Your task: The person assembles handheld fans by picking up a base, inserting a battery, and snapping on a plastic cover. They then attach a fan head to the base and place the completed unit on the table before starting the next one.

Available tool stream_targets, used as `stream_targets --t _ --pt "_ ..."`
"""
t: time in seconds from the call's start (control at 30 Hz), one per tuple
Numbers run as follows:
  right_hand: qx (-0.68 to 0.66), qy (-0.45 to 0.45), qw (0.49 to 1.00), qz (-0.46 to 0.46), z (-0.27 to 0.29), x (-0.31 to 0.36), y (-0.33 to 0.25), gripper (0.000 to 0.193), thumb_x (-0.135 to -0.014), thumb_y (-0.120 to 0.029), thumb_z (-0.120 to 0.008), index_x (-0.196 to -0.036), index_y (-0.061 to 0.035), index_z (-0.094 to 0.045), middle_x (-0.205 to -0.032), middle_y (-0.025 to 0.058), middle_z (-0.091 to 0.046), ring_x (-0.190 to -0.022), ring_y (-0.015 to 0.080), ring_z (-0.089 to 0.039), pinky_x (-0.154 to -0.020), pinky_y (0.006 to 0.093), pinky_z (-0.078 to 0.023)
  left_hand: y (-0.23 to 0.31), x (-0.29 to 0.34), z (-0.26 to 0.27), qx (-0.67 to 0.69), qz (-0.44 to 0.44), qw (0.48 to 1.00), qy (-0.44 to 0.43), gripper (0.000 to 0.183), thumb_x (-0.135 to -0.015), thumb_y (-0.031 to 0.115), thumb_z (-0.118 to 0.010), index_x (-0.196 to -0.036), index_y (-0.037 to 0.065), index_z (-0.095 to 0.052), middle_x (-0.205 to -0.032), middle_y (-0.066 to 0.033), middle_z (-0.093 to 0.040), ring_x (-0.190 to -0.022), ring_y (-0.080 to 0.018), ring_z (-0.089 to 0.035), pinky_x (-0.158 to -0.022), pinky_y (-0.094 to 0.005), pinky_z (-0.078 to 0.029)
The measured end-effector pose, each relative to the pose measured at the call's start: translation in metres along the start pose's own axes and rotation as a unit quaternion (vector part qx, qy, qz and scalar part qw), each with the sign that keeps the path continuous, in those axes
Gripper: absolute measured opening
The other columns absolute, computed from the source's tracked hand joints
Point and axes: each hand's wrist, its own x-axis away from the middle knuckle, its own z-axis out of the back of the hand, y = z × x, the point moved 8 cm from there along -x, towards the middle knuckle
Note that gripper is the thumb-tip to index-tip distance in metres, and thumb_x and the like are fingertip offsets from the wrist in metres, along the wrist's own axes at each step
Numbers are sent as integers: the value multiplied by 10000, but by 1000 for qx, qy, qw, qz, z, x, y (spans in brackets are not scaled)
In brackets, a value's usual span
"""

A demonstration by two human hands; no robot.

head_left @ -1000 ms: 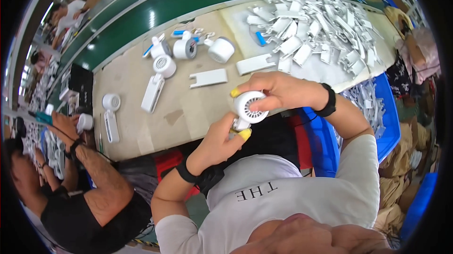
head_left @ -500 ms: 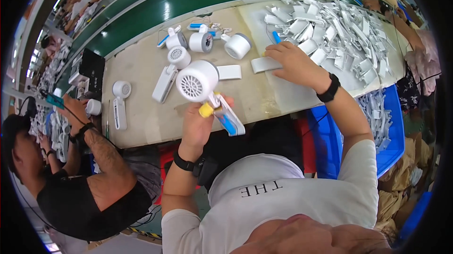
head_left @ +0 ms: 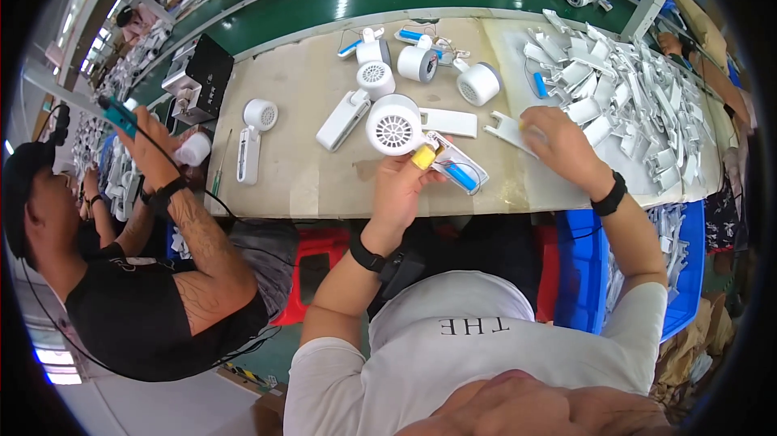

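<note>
Since the earlier frame, the white cover (head_left: 508,131) has turned at the right hand (head_left: 562,148); its notched end points left, its other end pinched in curled fingers. Left hand (head_left: 396,193) is closed around the fan (head_left: 395,124) at its neck, near the worktop's (head_left: 295,185) front edge: head beyond the thumb, open handle rightward.

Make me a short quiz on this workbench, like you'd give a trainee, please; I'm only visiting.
1. Which of the camera wearer's hands holds a white fan?
2. Fill in the colour: the open handle of that fan shows a ____ cylinder.
3. True or false: pale parts lie in the blue bin at the wearer's right.

Key: 1. The left hand. 2. Blue. 3. True.
</note>
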Motion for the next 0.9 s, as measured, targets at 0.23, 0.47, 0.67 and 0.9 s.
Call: stream_targets --t 0.23,0.47,0.67,0.9 --pt "22 2 999 -50 -17 -4 -8 460 -701 -130 -679 -1107 12 -516 -1085 174 -497 -914 341 -533 -818 382 -444 0 -3 -8 86 -32 994 54 302 -903 136 -512 -1170 -5 -499 -1150 -146 -568 -934 -190 -601 -742 -304 -514" --pt "-69 146 980 114 10 9 -94 548 -661 -71 -700 -1171 -28 -503 -1139 177 -533 -1012 344 -539 -841 381 -460 -22 -3 -2 96 -71 988 95 337 -899 148 -521 -1193 -8 -465 -1158 -137 -552 -1032 -212 -566 -844 -347 -485" --pt "-58 121 978 160 9 9 -109 612 -638 -39 -701 -1206 -62 -476 -1190 172 -531 -1052 342 -536 -867 404 -453 -5 4 -9 117 -127 981 83 341 -906 142 -507 -1210 -4 -453 -1182 -140 -539 -1063 -208 -546 -877 -329 -464" --pt "-149 114 954 234 7 13 -121 648 -626 -29 -701 -1213 -91 -436 -1209 134 -534 -1055 347 -535 -868 414 -449 -2 12 -17 41 -126 989 70 376 -904 139 -458 -1238 -30 -422 -1256 -206 -475 -1151 -263 -482 -966 -353 -395"
